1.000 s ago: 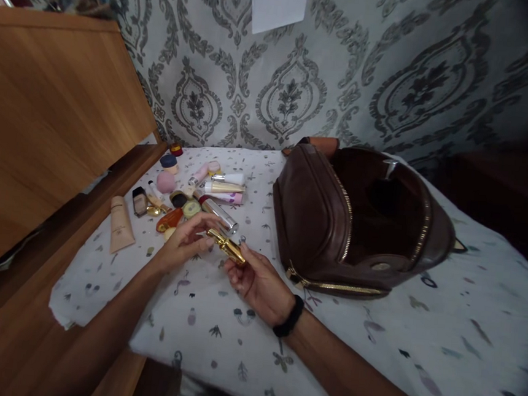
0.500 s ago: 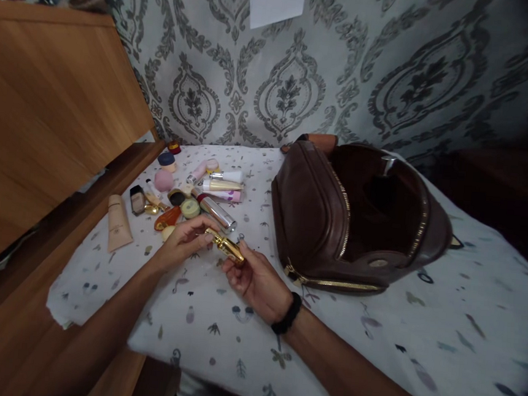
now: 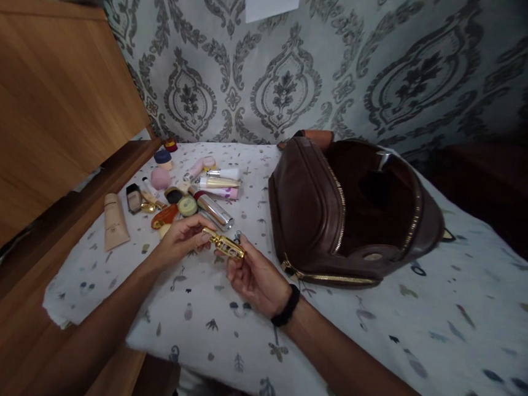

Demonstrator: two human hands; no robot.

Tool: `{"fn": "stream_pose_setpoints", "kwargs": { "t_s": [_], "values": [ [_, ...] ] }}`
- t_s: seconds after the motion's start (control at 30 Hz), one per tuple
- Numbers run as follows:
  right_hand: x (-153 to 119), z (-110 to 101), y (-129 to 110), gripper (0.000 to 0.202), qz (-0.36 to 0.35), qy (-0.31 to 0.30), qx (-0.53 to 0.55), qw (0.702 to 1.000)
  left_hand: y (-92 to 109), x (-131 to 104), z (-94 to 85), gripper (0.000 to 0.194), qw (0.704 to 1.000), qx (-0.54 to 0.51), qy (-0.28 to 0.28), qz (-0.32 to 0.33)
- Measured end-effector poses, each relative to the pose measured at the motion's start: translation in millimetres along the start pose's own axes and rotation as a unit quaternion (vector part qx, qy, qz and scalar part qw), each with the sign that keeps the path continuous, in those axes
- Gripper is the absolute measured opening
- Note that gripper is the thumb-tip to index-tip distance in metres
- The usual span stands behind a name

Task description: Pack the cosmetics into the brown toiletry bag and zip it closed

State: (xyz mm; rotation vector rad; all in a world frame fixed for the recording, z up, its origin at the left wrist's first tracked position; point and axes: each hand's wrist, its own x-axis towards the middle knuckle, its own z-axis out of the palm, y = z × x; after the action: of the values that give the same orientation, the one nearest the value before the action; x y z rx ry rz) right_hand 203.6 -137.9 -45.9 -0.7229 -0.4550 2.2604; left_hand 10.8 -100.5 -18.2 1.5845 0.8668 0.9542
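Note:
A shiny gold cosmetic tube (image 3: 226, 245) lies level between both hands, its narrower end to the left. My left hand (image 3: 185, 239) pinches that narrow end between thumb and fingers. My right hand (image 3: 259, 279), with a black band at the wrist, grips the thicker right end. Just beyond my left hand are a silver tube with a dark red end (image 3: 214, 210), a round pale green container (image 3: 187, 205) and an orange item (image 3: 164, 216). Right of the hands a brown leather bag (image 3: 302, 210) stands unzipped, its inside dark.
A beige squeeze tube (image 3: 115, 222), a foundation bottle (image 3: 133, 199), a pink sponge (image 3: 160, 178) and a white-tipped brush (image 3: 224, 173) lie on the patterned white cloth (image 3: 215, 335). A wooden panel (image 3: 55, 99) rises at left; a patterned curtain (image 3: 283, 82) hangs behind.
The gold tube has turned slightly, showing dark markings on its side, and lies a little more level. Both hands keep hold of it. The whole view has shifted slightly.

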Motion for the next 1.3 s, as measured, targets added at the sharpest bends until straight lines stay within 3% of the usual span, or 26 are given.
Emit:
{"fn": "stream_pose_setpoints", "kwargs": {
  "t_s": [0.3, 0.67, 0.83, 0.97, 1.1, 1.3],
  "values": [
    [-1.7, 4.1, 4.3, 0.037, -0.091, -0.017, 0.009, 0.996, -0.9, 2.5, 0.8, 0.033, 0.999, 0.027, 0.04, -0.023],
    [7.9, -1.7, 4.8, 0.06, -0.046, -0.038, 0.039, 0.997, -4.6, -1.6, 2.6, 0.031, 0.996, 0.031, 0.075, -0.034],
    [10.2, 0.2, 4.8, 0.061, -0.047, -0.017, 0.035, 0.998, 0.6, 5.0, 7.1, 0.034, 0.987, -0.015, 0.153, -0.048],
    [7.6, 7.6, 7.7, 0.05, -0.048, 0.009, 0.024, 0.999, 22.8, 18.2, 13.2, 0.038, 0.981, -0.012, 0.19, -0.036],
    [-6.6, 19.3, 12.8, 0.031, 0.008, -0.005, -0.108, 0.994, 64.0, 37.3, 28.2, 0.038, 0.975, -0.001, 0.221, 0.006],
    [-25.2, 18.9, 23.7, 0.021, 0.032, -0.049, -0.245, 0.968, 132.6, 74.5, 69.5, 0.013, 0.981, 0.053, 0.153, 0.11]
  ]
}}
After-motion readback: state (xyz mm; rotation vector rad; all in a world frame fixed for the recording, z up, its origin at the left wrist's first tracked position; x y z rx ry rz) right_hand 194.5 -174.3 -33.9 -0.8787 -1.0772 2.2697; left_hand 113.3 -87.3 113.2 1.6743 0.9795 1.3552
